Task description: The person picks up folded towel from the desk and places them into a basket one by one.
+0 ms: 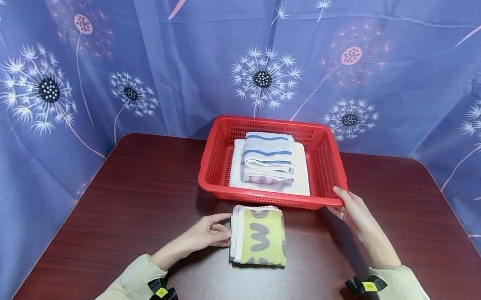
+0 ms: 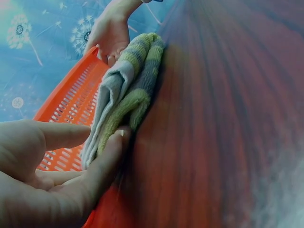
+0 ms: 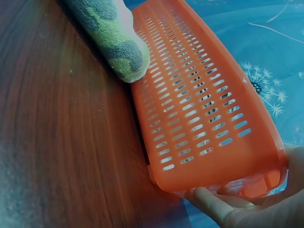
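A folded yellow towel (image 1: pixel 262 238) with grey shapes and a white border lies on the table in front of a red plastic basket (image 1: pixel 209 163). My left hand (image 1: pixel 208 231) is at the towel's left edge, fingertips right at its folded layers. Seen from the left wrist, the thumb (image 2: pixel 107 154) and forefinger (image 2: pixel 69 135) are apart, beside the layered edge. My right hand (image 1: pixel 356 214) grips the basket's front right corner, with fingers both on the rim and beneath it. Inside the basket, a folded white towel with blue stripes (image 1: pixel 269 148) rests on other folded cloths (image 1: pixel 303 172).
The dark red wooden table (image 1: pixel 136 192) extends to both sides of the basket. Behind it hangs a blue curtain (image 1: pixel 188 63) with a dandelion print, close to the basket's back. The basket's slotted wall (image 3: pixel 190 104) stands right beside the towel.
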Available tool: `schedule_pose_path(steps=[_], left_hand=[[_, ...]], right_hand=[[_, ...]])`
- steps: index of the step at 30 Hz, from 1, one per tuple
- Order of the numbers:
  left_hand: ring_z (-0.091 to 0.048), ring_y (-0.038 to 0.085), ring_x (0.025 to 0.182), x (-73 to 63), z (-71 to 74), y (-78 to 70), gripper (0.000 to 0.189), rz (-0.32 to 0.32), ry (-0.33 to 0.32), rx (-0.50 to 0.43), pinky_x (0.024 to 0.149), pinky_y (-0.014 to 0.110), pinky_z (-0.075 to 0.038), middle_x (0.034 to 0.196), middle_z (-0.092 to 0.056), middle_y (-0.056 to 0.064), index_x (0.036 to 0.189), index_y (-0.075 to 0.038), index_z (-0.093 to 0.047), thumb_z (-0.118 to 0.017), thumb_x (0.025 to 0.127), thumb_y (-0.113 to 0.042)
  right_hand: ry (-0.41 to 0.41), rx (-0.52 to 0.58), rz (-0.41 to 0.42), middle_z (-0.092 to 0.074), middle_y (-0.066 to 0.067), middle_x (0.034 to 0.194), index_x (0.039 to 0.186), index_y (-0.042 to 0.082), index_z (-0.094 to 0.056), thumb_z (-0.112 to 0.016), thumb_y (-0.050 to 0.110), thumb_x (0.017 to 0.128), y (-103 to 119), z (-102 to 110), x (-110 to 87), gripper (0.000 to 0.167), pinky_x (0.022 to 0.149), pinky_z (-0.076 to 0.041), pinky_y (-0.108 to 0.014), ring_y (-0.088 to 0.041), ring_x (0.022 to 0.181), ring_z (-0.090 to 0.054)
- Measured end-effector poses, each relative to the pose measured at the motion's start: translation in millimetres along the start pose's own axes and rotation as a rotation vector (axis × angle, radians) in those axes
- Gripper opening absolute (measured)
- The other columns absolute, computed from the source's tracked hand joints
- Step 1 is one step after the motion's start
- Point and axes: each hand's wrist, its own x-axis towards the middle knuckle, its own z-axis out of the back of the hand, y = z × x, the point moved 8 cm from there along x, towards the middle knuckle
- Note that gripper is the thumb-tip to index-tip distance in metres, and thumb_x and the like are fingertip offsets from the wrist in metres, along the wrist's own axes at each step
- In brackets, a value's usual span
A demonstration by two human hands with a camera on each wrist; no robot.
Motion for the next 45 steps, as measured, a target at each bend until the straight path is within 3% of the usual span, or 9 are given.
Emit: schedule_pose_path(steps=[4, 9, 11, 16, 21, 25, 28, 37, 45], left_hand=[[-0.066, 0.01, 0.081, -2.7, 5.9, -2.4, 0.053, -0.019, -0.03, 0.015, 0.083, 0.031, -0.056, 0.089, -0.066, 0.006, 0.14, 0.015, -0.032, -0.054, 0.093, 0.004], [-0.067, 0.013, 0.085, -6.1, 10.2, -6.6, 0.048, -0.036, -0.06, 0.039, 0.082, 0.029, -0.056, 0.099, -0.066, 0.023, 0.137, 0.016, -0.034, -0.051, 0.094, 0.004], [-0.067, 0.014, 0.085, -6.9, 11.6, -8.7, 0.046, -0.048, -0.075, 0.053, 0.081, 0.028, -0.056, 0.102, -0.064, 0.029, 0.136, 0.017, -0.035, -0.05, 0.095, 0.004], [-0.067, 0.021, 0.087, -7.7, 14.8, -17.0, 0.041, -0.102, -0.137, 0.137, 0.081, 0.03, -0.057, 0.106, -0.06, 0.036, 0.132, 0.017, -0.04, -0.047, 0.094, 0.004], [-0.068, 0.033, 0.088, -7.9, 14.5, -24.8, 0.038, -0.151, -0.252, 0.272, 0.079, 0.034, -0.058, 0.1, -0.063, 0.029, 0.126, 0.016, -0.049, -0.049, 0.09, 0.004], [-0.067, 0.02, 0.078, -8.8, 13.3, -29.8, 0.035, -0.171, -0.363, 0.52, 0.066, 0.025, -0.054, 0.09, -0.067, 0.014, 0.12, 0.01, -0.058, -0.054, 0.087, 0.001], [-0.063, 0.012, 0.073, -9.1, 12.1, -33.0, 0.034, -0.168, -0.401, 0.664, 0.062, 0.02, -0.047, 0.085, -0.067, 0.008, 0.118, 0.008, -0.061, -0.056, 0.086, -0.003], [-0.07, 0.022, 0.071, -3.0, 1.3, -29.0, 0.036, -0.149, -0.32, 0.608, 0.063, 0.022, -0.054, 0.089, -0.069, 0.016, 0.119, 0.016, -0.057, -0.054, 0.088, -0.003], [-0.07, 0.022, 0.071, 0.0, -3.2, -23.7, 0.038, -0.083, -0.278, 0.527, 0.058, 0.021, -0.053, 0.093, -0.07, 0.019, 0.121, 0.015, -0.057, -0.054, 0.089, -0.006]], right_hand=[[0.035, 0.071, 0.044, -0.068, 0.014, 0.098, 0.14, 0.0, -0.032, -0.039, 0.036, 0.103, 0, 1, -1.9, 0.051, 0.084, -0.054, -0.019, 0.001, 0.09, -0.066], [0.009, 0.194, 0.09, -0.072, 0.01, 0.095, 0.111, 0.016, -0.055, -0.024, 0.034, 0.106, -2, 9, -5.4, 0.036, 0.081, -0.055, -0.021, -0.004, 0.088, -0.068], [-0.038, 0.207, 0.08, -0.072, 0.009, 0.09, 0.106, 0.014, -0.054, -0.022, 0.026, 0.106, -5, 14, -6.9, 0.035, 0.079, -0.055, -0.022, -0.005, 0.085, -0.068], [-0.095, 0.057, 0.003, -0.069, 0.01, 0.083, 0.117, 0.002, -0.043, -0.024, 0.006, 0.1, -16, 18, -11.1, 0.026, 0.076, -0.055, -0.02, -0.004, 0.082, -0.068], [-0.059, -0.063, -0.056, -0.07, 0.007, 0.084, 0.124, -0.014, -0.043, -0.032, 0.004, 0.097, -27, 8, -13.7, 0.034, 0.075, -0.056, -0.021, -0.004, 0.079, -0.068], [0.001, -0.133, -0.077, -0.069, 0.002, 0.087, 0.121, -0.018, -0.046, -0.032, 0.004, 0.097, -35, -5, -13.9, 0.036, 0.075, -0.056, -0.022, -0.006, 0.079, -0.068], [0.066, -0.19, -0.087, -0.07, -0.001, 0.091, 0.123, -0.022, -0.044, -0.029, 0.005, 0.098, -39, -18, -14.3, 0.039, 0.075, -0.057, -0.023, -0.007, 0.08, -0.068], [0.268, -0.308, -0.061, -0.07, -0.008, 0.096, 0.121, -0.027, -0.042, -0.028, 0.006, 0.101, -45, -62, -17.8, 0.041, 0.076, -0.056, -0.025, -0.007, 0.08, -0.067], [0.257, -0.383, -0.059, -0.067, -0.004, 0.088, 0.118, -0.025, -0.047, -0.037, 0.005, 0.096, -51, -85, -19.2, 0.038, 0.075, -0.057, -0.026, -0.006, 0.077, -0.065]])
